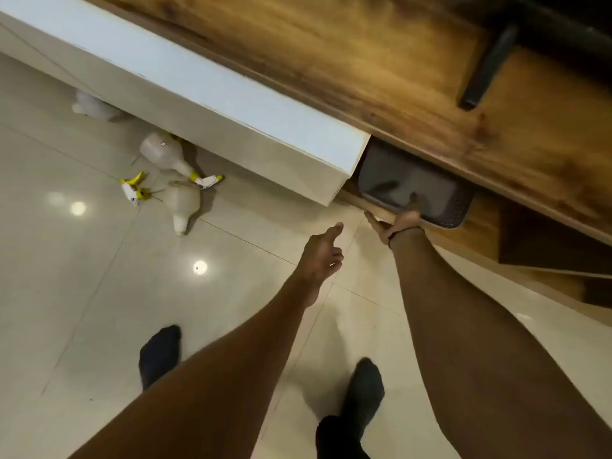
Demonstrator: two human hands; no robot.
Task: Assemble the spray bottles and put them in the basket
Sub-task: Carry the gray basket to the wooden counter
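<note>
A grey basket (pixel 462 207) sits on a low wooden shelf under the wooden top, partly hidden by the white cabinet. My right hand (pixel 399 223) grips its near rim, thumb inside. My left hand (pixel 323 253) hovers open just left of it, holding nothing. On the floor to the left lie two white bottles: one (pixel 165 152) with a yellow-and-white spray head fitted, one (pixel 182 202) without a head. A loose yellow-and-white spray head (pixel 132 188) lies beside them. Another white bottle (pixel 92 106) lies further back, half under the cabinet.
A white cabinet (pixel 205 117) runs diagonally above the floor. A wooden unit (pixel 397 71) with a dark chair leg (pixel 486 67) is behind. The floor is glossy pale tile (pixel 82 276). My feet in dark socks (pixel 160 354) stand below.
</note>
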